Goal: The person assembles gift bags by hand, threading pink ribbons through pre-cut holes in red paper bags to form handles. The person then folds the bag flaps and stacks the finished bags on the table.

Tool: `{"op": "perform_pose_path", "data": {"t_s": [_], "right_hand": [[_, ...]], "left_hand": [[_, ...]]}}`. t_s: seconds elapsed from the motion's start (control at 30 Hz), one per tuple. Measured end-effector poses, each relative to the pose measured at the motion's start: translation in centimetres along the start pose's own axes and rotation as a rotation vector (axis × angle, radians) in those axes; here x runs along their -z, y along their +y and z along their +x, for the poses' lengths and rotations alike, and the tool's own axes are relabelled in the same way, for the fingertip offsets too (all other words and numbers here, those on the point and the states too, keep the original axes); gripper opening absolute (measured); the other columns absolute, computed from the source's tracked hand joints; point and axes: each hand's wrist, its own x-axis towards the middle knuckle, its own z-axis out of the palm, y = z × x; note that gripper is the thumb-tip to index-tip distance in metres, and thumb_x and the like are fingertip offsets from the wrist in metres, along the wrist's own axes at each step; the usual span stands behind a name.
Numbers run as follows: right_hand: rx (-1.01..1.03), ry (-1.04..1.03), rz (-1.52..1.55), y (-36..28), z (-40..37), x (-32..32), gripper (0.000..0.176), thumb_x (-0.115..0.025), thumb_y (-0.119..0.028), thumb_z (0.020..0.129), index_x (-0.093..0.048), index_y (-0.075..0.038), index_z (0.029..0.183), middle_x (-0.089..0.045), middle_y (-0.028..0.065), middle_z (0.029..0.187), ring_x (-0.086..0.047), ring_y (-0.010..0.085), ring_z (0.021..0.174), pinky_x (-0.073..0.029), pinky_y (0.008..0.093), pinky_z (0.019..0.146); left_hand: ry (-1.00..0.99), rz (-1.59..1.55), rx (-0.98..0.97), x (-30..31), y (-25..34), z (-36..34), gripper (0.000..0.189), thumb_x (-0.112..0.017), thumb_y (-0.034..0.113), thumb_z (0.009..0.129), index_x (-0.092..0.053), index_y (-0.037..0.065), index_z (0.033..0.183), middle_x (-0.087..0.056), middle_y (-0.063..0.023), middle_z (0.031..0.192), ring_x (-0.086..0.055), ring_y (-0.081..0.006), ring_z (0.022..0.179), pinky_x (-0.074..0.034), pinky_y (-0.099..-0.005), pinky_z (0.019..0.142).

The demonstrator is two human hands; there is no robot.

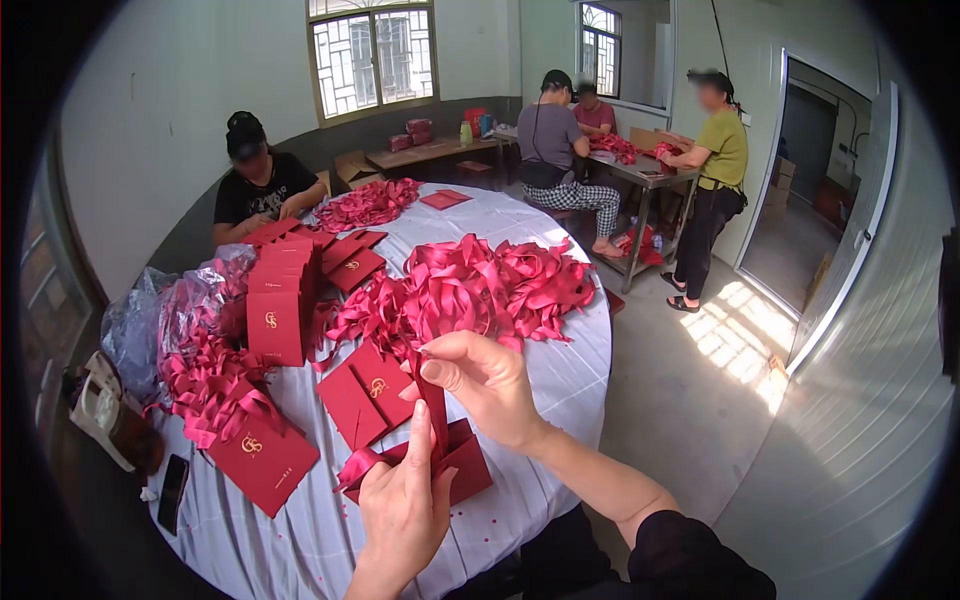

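A small open red paper gift bag (468, 472) stands in front of me at the near edge of the round table. Above it, my right hand (492, 388) pinches a red ribbon (432, 400) between thumb and fingertips and holds it upright. Lower down, my left hand (402, 515) is closed around the ribbon at the bag's opening, its index finger pointing up along it. A loose ribbon end (360, 466) sticks out left of that hand. Just beyond lies a flat red bag (362, 395) with a gold emblem. Behind my hands rises a large heap of red ribbons (465, 290).
A row of folded red bags (277, 318), another ribbon pile (212, 385), clear plastic (150, 310) and a phone (173, 494) lie on the white tablecloth (555, 405). One person (262, 185) sits across the table. Several others work at a metal table (640, 178) by the doorway.
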Motion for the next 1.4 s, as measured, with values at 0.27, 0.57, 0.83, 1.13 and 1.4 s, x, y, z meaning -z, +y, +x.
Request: {"op": "perform_pose_path", "data": {"t_s": [0.27, 0.57, 0.83, 1.13, 1.4], "right_hand": [[-0.071, 0.11, 0.041, 0.9, 0.1, 0.3, 0.01, -0.058, -0.009, 0.094, -0.058, -0.001, 0.1, -0.064, 0.008, 0.091, -0.067, 0.0208, 0.074, -0.056, 0.0318, 0.068], [-0.139, 0.127, 0.071, 1.9, -0.1, 0.8, 0.012, -0.056, -0.015, 0.096, -0.054, -0.004, 0.095, -0.062, 0.0082, 0.089, -0.064, 0.0182, 0.069, -0.055, 0.0314, 0.066], [-0.396, -0.399, 0.022, 0.9, -1.4, 2.8, 0.037, -0.06, -0.029, 0.093, -0.06, 0.002, 0.114, -0.067, 0.0113, 0.104, -0.063, 0.0192, 0.098, -0.048, 0.0329, 0.091], [-0.281, -0.126, -0.24, 1.5, -1.9, 0.4, 0.022, -0.058, -0.015, 0.095, -0.069, 0.004, 0.099, -0.071, 0.0073, 0.09, -0.064, 0.0104, 0.084, -0.05, 0.025, 0.078], [-0.313, -0.164, -0.228, 3.5, -0.7, 0.7, 0.026, -0.057, -0.018, 0.095, -0.069, 0.005, 0.092, -0.071, 0.012, 0.087, -0.067, 0.0144, 0.08, -0.053, 0.0273, 0.074]], "left_hand": [[0.015, -0.012, -0.013, 0.0, -0.1, 0.0, 0.082, -0.074, 0.002, 0.068, -0.035, -0.007, 0.14, -0.054, -0.0029, 0.059, -0.051, -0.0176, 0.049, -0.035, -0.031, 0.053], [0.073, -0.026, -0.008, -0.5, -0.3, 0.0, 0.08, -0.073, 0.002, 0.068, -0.037, -0.006, 0.138, -0.057, -0.0023, 0.058, -0.053, -0.0161, 0.047, -0.035, -0.0302, 0.053], [0.053, -0.096, 0.134, -0.8, -0.7, -0.2, 0.079, -0.073, -0.002, 0.07, -0.035, -0.005, 0.139, -0.069, -0.0141, 0.104, -0.068, -0.026, 0.08, -0.048, -0.0328, 0.066], [0.007, -0.378, 0.273, 2.3, -2.5, -0.1, 0.071, -0.065, -0.007, 0.078, -0.036, 0.004, 0.141, -0.069, -0.0123, 0.101, -0.066, -0.0273, 0.088, -0.05, -0.0337, 0.083], [0.129, -0.094, 0.41, 6.3, -4.5, -4.6, 0.008, -0.063, -0.004, 0.081, -0.061, -0.001, 0.088, -0.062, -0.0135, 0.079, -0.059, -0.0296, 0.072, -0.047, -0.0361, 0.065]]}}
